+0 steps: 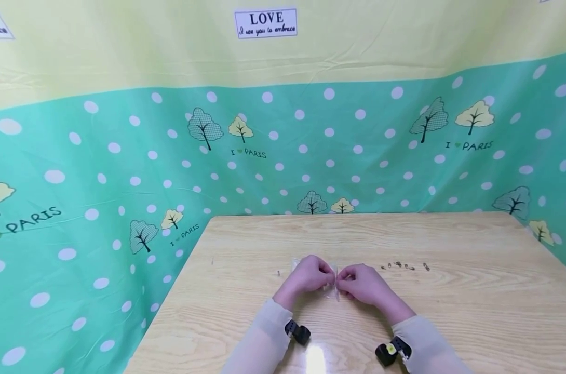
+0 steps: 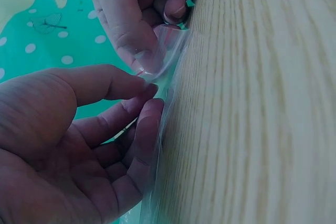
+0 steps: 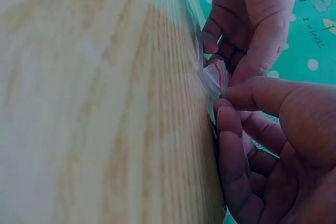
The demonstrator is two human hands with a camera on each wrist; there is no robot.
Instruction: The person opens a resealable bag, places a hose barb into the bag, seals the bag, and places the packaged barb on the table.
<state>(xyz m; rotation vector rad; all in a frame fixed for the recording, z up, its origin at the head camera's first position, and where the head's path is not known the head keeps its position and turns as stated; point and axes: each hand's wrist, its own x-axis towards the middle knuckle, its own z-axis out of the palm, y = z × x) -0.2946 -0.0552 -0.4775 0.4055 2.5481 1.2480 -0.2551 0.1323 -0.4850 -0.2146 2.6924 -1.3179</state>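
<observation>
Both hands meet over the table around a small clear zip-lock bag with a red line along its mouth. My left hand pinches the plastic between thumb and fingertips. From the other side, my right hand pinches the bag's edge with thumb and index finger. In the left wrist view the red-lined mouth bends between the hands, and the right wrist view shows the same crumpled strip. Fingers cover much of the bag, so I cannot tell what it contains.
Several small dark metal-looking pieces lie in a loose row right of the hands. One tiny piece lies to the left. The wooden table ends at a green dotted curtain behind and at both sides.
</observation>
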